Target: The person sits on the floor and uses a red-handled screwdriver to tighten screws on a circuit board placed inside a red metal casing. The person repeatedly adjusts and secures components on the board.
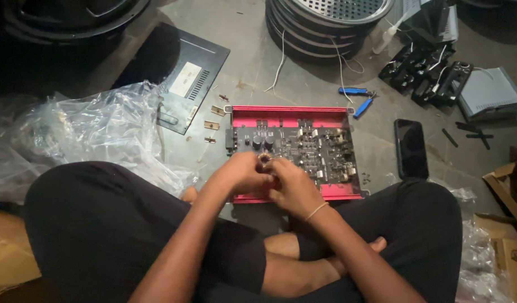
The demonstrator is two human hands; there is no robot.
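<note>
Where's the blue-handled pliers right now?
In the head view, the blue-handled pliers lie on the floor just beyond the far right corner of the red amplifier chassis, near the white wires, left of the black phone.

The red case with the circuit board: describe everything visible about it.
The red case is a shallow, open, metal-looking tray lying flat on the grey floor, in front of the seated person's crossed legs. A dark circuit board packed with small components fills it. The left hand and right hand meet over its near left part around a small ring-shaped part. Blue-handled pliers lie just beyond it.
</note>
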